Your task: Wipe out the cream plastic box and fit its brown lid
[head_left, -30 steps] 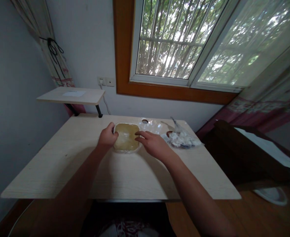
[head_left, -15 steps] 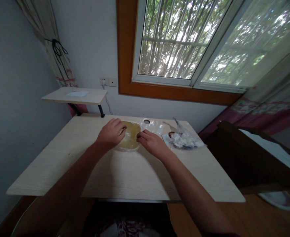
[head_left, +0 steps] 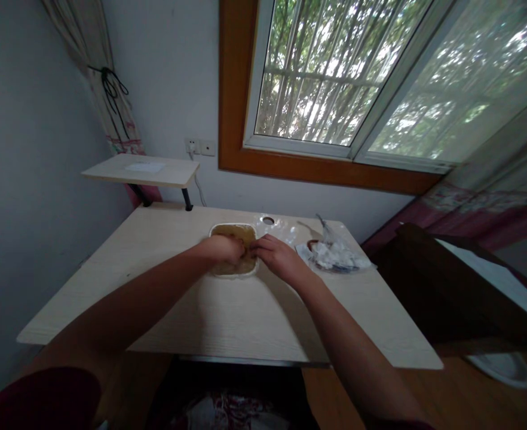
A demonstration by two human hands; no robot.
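A shallow, rounded-square tray [head_left: 234,275] with a pale rim stands towards the back of the desk. Inside it is a yellowish-brown surface [head_left: 227,229] with a shiny look; whether this is its contents or its lining I cannot tell. My left hand [head_left: 226,248] reaches across the tray's left side, low over the inside, its fingers curled and slightly blurred. Over the right rim, my right hand [head_left: 276,255] has thumb and fingers drawn together, close to the left fingertips. Anything small between the fingers of either hand is hidden.
Clear plastic film [head_left: 285,229] lies behind my right hand, near a round cable hole [head_left: 267,221]. Further right sits a clear bag [head_left: 335,257] with crumpled white pieces. A raised shelf [head_left: 174,171] stands at the back left, below the wall socket [head_left: 207,147].
My left hand has moved right and down, from the tray's left edge to its inside. The tray's pale rim now shows more plainly. My right hand stays at the right rim.
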